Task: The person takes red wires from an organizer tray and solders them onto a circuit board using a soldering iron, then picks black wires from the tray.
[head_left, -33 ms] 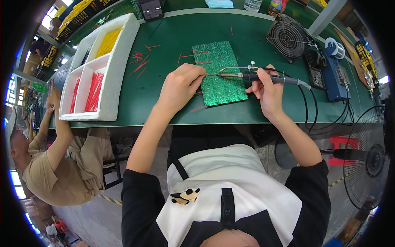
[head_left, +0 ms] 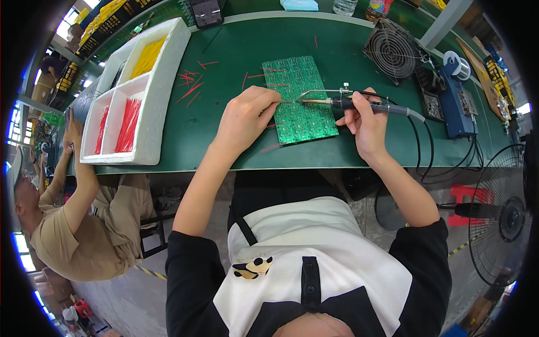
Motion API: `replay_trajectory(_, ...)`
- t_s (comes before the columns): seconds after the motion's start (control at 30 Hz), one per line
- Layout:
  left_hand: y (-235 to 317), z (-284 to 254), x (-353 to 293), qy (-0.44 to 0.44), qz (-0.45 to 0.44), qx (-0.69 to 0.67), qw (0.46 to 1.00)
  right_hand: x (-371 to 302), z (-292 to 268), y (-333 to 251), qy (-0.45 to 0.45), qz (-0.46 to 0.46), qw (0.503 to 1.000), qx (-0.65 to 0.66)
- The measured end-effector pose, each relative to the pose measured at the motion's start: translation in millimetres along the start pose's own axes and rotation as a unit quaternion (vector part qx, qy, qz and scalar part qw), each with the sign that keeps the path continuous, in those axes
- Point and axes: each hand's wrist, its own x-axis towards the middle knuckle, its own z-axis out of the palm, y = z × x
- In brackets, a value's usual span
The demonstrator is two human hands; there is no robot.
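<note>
A green circuit board panel [head_left: 306, 122] lies on the bench in front of me, with red wires [head_left: 278, 85] along its left side. My left hand [head_left: 247, 115] pinches a thin red wire [head_left: 287, 102], whose far end reaches onto the middle of the board. My right hand [head_left: 364, 121] is closed round a soldering iron [head_left: 351, 104] with a black and grey handle. Its tip is at the wire's end; whether they touch is too small to tell. A thin curved metal tube [head_left: 323, 92] runs above the iron's shaft.
A white foam box [head_left: 159, 118] of red and yellow wires stands left, near loose red wires [head_left: 191, 92]. At right are a small black fan [head_left: 393, 53], a solder spool [head_left: 457, 66], a blue soldering station [head_left: 453, 104] and hanging cables [head_left: 418, 143]. A co-worker [head_left: 78, 236] sits at left.
</note>
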Motion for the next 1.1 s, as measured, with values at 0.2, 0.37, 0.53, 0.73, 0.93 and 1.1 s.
replay_trajectory(0.2,0.3,-2.0,1.1,-0.006,-0.005,-0.005,1.000,1.8,-2.5,-2.4,0.031,0.006,0.999,0.033)
replay_trajectory(0.37,1.9,-7.0,1.7,-0.015,0.005,-0.003,1.000,-0.1,-1.0,-7.2,0.084,-0.041,0.993,0.065)
replay_trajectory(0.53,-12.4,-45.3,-1.1,0.078,-0.035,0.044,0.995,-11.2,-5.8,-9.6,0.109,-0.085,0.989,0.051)
replay_trajectory(0.73,-74.9,-89.2,-30.7,-0.006,-0.197,0.247,0.949,-26.4,-2.1,-5.8,0.121,-0.016,0.988,0.092)
replay_trajectory(0.93,-93.4,-88.4,-37.2,-0.039,-0.148,0.308,0.939,-28.9,0.6,-5.8,0.076,-0.014,0.992,0.100)
replay_trajectory(1.1,-30.5,-83.8,-6.3,0.005,-0.165,0.179,0.970,-34.6,-2.9,-8.2,0.087,-0.013,0.991,0.097)
